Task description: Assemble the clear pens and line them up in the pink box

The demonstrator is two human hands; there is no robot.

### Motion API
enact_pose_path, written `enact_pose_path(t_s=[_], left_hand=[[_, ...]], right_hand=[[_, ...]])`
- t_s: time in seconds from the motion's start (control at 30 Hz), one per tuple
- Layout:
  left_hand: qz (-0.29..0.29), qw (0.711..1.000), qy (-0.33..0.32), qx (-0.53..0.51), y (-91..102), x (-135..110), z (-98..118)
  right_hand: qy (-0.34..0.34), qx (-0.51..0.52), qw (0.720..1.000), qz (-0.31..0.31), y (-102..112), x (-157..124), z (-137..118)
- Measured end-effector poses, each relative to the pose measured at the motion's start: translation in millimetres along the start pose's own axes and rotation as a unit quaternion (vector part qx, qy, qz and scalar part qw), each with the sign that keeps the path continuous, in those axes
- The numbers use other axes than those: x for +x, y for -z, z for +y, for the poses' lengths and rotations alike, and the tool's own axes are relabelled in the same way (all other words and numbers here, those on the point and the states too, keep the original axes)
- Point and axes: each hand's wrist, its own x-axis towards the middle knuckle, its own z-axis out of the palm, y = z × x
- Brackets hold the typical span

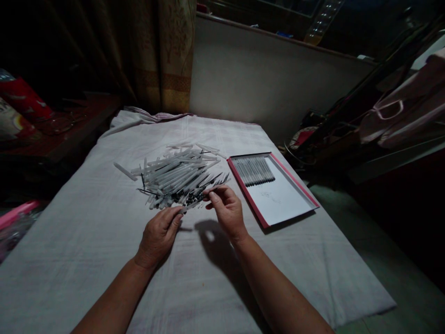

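Observation:
My left hand [160, 234] is closed, pinching a clear pen barrel [189, 207] that points up and right toward the other hand. Fingers and thumb of my right hand [227, 208] are pressed together on a thin dark stick that looks like a pen refill [216, 187]; its inner end is partly hidden by the fingers. Just beyond both hands lies a loose pile of translucent pen barrels [174, 174], with dark refills and black tips mixed in. To the right, a shallow red-edged box lid [252, 206] holds a neat row of pens [253, 170] with black ends toward me.
A pale cloth [194, 283] covers the table. At the left stand a dark wooden table [79, 125] with a red package [26, 99] and a pink-rimmed container [19, 215]. A curtain [174, 55] hangs behind, beside a low wall [264, 74]. Clothes [399, 106] hang at right.

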Motion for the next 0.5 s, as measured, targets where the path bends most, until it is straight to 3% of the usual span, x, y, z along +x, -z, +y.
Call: enact_pose_path(t_s=[0.17, 0.27, 0.33, 0.4, 0.5], left_hand=[[0.007, 0.998, 0.055, -0.015, 4.0, -1.1, 3.3], [0.024, 0.993, 0.116, -0.029, 6.6, -2.5, 4.9], [0.041, 0.99, 0.132, -0.038, 7.3, -2.8, 4.4], [0.059, 0.991, 0.116, -0.029, 7.4, -1.7, 3.0], [0.073, 0.996, 0.042, 0.013, 7.6, 2.2, 0.3]], right_hand=[[0.023, -0.113, 0.989, -0.093, -5.7, -7.9, 12.8], [0.078, -0.227, 0.967, -0.083, 10.2, -0.5, 19.2], [0.102, -0.326, 0.938, -0.057, 27.6, 9.6, 24.4], [0.08, -0.419, 0.904, -0.024, 44.5, 19.7, 30.2], [0.03, -0.503, 0.863, -0.015, 57.7, 28.0, 37.9]])
